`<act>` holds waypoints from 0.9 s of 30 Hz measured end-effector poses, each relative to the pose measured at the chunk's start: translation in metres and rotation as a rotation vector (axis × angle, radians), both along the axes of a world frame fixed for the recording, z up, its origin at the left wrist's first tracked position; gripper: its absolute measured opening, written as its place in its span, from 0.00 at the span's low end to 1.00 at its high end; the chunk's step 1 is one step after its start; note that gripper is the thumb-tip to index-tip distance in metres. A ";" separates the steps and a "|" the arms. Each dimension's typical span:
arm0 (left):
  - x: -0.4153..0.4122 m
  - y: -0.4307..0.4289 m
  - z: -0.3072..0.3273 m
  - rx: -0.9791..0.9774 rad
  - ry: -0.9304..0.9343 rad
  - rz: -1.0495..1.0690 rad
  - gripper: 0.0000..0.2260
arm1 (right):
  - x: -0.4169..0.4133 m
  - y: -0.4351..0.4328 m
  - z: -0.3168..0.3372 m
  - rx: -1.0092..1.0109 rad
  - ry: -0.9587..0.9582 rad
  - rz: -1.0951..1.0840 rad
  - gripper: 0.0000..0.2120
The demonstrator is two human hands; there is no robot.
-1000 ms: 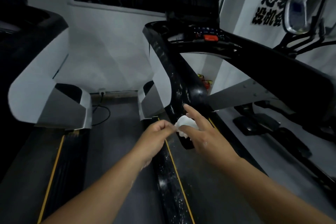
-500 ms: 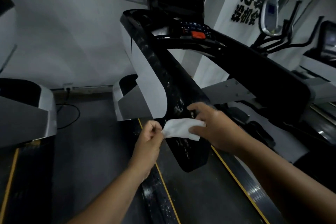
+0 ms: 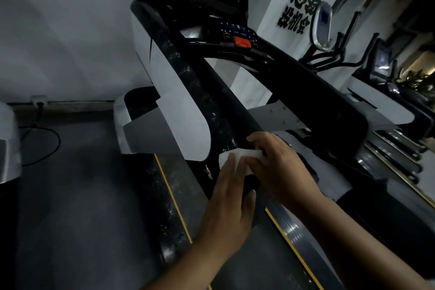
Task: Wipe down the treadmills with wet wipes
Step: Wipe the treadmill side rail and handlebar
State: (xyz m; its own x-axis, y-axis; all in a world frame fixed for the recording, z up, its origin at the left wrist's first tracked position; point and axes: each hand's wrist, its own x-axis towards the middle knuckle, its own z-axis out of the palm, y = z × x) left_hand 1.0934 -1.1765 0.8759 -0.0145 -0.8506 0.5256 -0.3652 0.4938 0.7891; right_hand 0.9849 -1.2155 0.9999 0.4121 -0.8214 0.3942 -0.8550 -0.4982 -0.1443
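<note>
We seat the wet wipe (image 3: 247,155) on the near end of the handrail (image 3: 200,92). The left hand (image 3: 229,193) presses it flat, fingers straight; the right hand (image 3: 280,167) pinches its far edge, fingers curled. Next, we judge: stroke up the handrail firmly.

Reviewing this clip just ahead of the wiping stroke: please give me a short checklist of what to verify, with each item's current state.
1. The white wet wipe lies on the glossy black treadmill handrail: ok.
2. The left hand rests on the wipe with straight fingers: ok.
3. The right hand holds the wipe's right edge: ok.
4. Wipe spread flat, not bunched: cannot tell, the hands cover it.
5. Handrail clean above the hands: not ok, pale streaks show.
6. Wipe damp: cannot tell.
</note>
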 end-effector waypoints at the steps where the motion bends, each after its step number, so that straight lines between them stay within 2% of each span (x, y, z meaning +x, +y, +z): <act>1: -0.003 0.001 -0.003 0.004 -0.004 -0.005 0.28 | -0.004 0.001 0.000 -0.015 0.030 0.027 0.18; 4: -0.013 0.001 -0.009 0.026 -0.005 -0.006 0.28 | -0.018 -0.001 0.001 -0.042 0.009 0.107 0.18; 9: -0.023 -0.002 -0.017 0.005 -0.017 0.040 0.26 | -0.027 -0.036 -0.004 -0.060 -0.066 0.118 0.19; 12: -0.025 -0.004 -0.017 -0.006 0.052 0.095 0.26 | -0.020 -0.056 -0.004 -0.036 -0.191 0.140 0.17; 17: -0.031 -0.016 -0.003 -0.050 0.193 0.177 0.25 | -0.016 -0.069 -0.001 0.022 -0.197 0.183 0.16; 21: -0.043 -0.013 -0.009 -0.058 0.054 0.144 0.27 | -0.016 -0.072 -0.008 0.017 -0.147 0.245 0.20; 24: -0.050 0.001 -0.042 -0.052 0.015 0.141 0.28 | -0.015 -0.070 -0.018 0.001 -0.069 0.277 0.25; 27: -0.049 0.016 -0.073 -0.007 -0.019 0.116 0.32 | -0.012 -0.067 -0.019 0.009 -0.110 0.249 0.27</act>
State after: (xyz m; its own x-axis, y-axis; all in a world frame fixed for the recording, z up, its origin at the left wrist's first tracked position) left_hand 1.0447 -1.1609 0.8027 0.0738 -0.8437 0.5318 -0.4351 0.4526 0.7784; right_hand 0.9728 -1.2820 0.9805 0.5570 -0.7039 0.4408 -0.6855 -0.6893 -0.2346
